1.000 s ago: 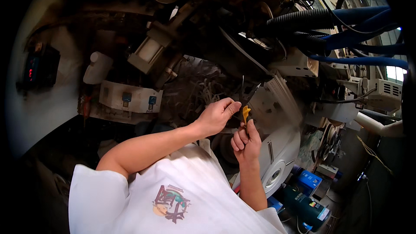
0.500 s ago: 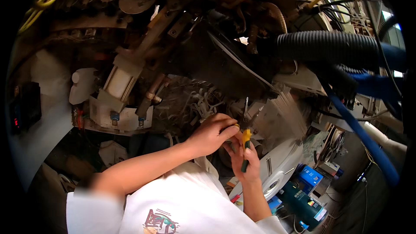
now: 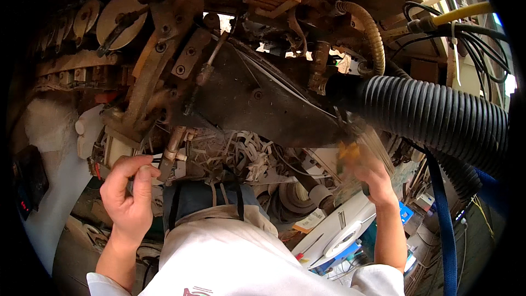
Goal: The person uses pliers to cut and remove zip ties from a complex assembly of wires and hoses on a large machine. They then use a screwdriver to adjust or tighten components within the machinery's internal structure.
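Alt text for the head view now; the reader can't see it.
The right hand has a blurred yellow object in its grip, near a dark machine plate. The left hand is at left, fingers curled; a ribbed black hose crosses the right side.

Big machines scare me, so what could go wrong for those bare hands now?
The right hand might bump its blurred yellow tool on the broad, dark metal plate nearby. The bare left hand, close to the brownish cylindrical metal rod, could get scraped or pinched if that part moved.
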Available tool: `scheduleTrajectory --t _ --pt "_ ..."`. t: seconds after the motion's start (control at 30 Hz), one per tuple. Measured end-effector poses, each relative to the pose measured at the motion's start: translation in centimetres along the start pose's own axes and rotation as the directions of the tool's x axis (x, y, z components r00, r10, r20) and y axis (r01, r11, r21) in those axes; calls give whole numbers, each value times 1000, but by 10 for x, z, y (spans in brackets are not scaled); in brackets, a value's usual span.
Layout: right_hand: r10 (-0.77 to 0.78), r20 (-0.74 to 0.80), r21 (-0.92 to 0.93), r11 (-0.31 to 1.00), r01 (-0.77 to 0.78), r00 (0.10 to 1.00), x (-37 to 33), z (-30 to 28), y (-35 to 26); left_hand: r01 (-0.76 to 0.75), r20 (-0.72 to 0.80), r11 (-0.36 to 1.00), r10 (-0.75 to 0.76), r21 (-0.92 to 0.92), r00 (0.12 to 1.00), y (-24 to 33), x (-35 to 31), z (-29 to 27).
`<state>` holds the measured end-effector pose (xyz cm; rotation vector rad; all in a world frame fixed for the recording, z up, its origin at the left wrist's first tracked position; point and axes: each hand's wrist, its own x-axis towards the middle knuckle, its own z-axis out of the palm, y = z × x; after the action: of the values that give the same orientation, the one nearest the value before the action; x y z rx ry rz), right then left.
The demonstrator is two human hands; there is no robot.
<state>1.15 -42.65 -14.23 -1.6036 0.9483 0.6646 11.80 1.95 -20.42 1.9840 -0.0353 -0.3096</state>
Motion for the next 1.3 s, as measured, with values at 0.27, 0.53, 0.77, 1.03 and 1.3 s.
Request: scheduleTrajectory --t 0.27,0.53,0.77,1.03,1.3 --pt "-151 -46 -433 894 116 988 39 -35 -15 270 574 955 -156 -119 804 30 9 110" --pt "-44 31 -558 828 54 999 99 14 -79 602 787 679 -57 -420 614 59 35 243" --pt "-134 127 -655 732 184 983 124 49 -108 682 709 255 20 -685 705 64 46 261" --pt "-347 181 -755 550 356 920 155 34 -74 746 739 47 -103 -665 665 58 38 270" --pt "-462 101 -648 641 411 881 173 2 -44 668 664 33 -81 -744 743 61 37 283"
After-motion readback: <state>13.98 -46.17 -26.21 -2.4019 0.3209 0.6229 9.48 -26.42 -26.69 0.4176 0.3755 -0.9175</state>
